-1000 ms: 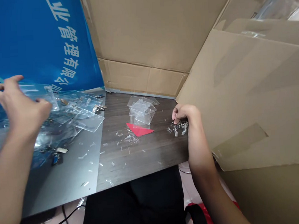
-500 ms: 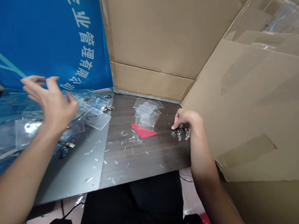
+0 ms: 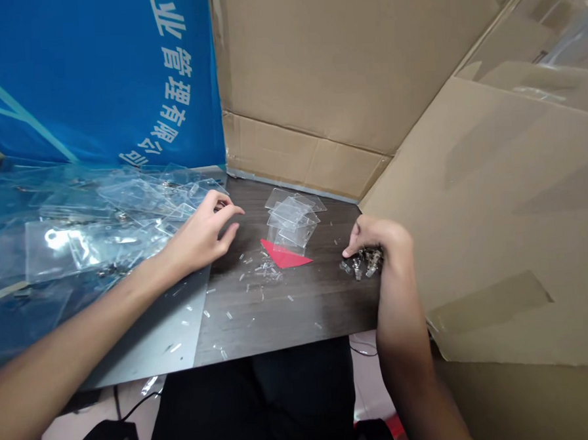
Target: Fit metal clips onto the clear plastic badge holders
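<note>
My left hand [image 3: 201, 237] rests with curled fingers on the dark wood tabletop [image 3: 284, 319], just right of a heap of clear plastic badge holders [image 3: 93, 247]. A small dark speck shows at its fingertips, too small to tell what it is. My right hand [image 3: 380, 240] curves over a small pile of metal badge clips [image 3: 363, 263], its fingers touching them and hiding part of the pile. Between my hands sits a loose stack of clear holders [image 3: 291, 221] beside a red triangular piece [image 3: 282, 256]. Small transparent plastic bits lie scattered around.
A grey metal sheet [image 3: 162, 329] lies under the heap at the left. A blue banner with white characters [image 3: 94, 79] stands behind it. Cardboard sheets [image 3: 306, 75] wall the back, and another [image 3: 491, 216] leans in on the right. My dark-clothed lap lies below the table edge.
My left hand has moved right, off the plastic holders and onto the wood tabletop. My right hand stays at the clip pile. The whole view has shifted slightly.
</note>
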`<state>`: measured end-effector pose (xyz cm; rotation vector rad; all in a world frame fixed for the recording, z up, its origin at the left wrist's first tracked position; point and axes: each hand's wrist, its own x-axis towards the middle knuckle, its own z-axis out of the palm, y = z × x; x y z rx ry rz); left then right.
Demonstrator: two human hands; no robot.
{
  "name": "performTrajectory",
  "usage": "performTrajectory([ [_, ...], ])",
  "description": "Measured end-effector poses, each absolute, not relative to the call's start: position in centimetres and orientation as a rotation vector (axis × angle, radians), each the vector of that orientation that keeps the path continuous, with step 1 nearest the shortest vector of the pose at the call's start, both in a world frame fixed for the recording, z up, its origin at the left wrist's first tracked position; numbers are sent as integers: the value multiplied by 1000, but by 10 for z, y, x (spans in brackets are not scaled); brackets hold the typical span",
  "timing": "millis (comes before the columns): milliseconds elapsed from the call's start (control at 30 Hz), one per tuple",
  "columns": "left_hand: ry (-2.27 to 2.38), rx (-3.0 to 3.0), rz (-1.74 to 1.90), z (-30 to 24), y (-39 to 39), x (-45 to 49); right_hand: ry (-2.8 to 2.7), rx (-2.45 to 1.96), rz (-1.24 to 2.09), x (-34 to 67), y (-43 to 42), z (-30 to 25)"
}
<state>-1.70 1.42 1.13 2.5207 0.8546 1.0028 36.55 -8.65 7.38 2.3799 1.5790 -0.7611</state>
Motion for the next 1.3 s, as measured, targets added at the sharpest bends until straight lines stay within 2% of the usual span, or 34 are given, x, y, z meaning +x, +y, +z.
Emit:
performTrajectory([
  [500, 765, 2667, 934, 6, -1, -12, 1606, 2457, -767, 353, -79, 62],
  [633, 734, 2659, 916, 5, -3, -11, 1823, 2467, -751, 347, -74, 60],
  [833, 736, 2642, 877, 2, -6, -9, 2445, 2275, -913, 335, -69, 53],
  [1100, 749, 2596, 804, -3, -4, -6, 2608, 2233, -727, 314, -61, 40],
  [1300, 765, 2563, 759, -3, -1, -5, 2603, 2377, -248, 297, -49, 11],
])
